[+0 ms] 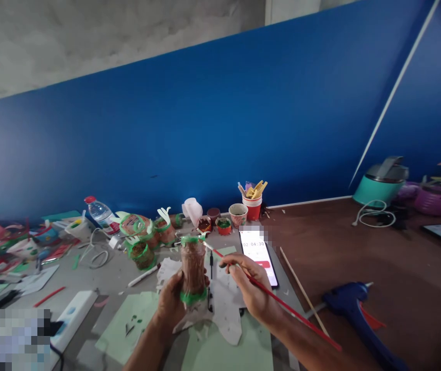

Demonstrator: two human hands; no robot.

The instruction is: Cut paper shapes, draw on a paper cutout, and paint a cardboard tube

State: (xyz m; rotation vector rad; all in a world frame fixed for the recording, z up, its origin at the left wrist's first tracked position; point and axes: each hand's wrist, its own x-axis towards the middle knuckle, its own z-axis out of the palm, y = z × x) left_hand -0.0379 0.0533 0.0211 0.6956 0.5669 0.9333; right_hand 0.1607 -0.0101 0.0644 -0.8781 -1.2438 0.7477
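Observation:
My left hand [171, 299] is wrapped round a brown cylinder [193, 265] with green bands at its top and bottom, holding it upright. A red-handled paintbrush [293, 312] is pinched in my right hand [252, 281]. Its tip points left, close to the cylinder's upper right side; I cannot tell whether it touches. Below the cylinder lies a pale cut sheet [226, 327] on light green paper [251, 350]. Beyond my hands stand small cups of brown paint [204, 224] and green paint [223, 225].
A phone [257, 252] lies beside my right hand. A wooden stick [301, 288] and a blue glue gun [350, 301] are to the right. Several brown and green crafted pots [142, 253], a bottle [100, 212] and a power strip [74, 314] sit left. A blue partition [220, 129] rises behind.

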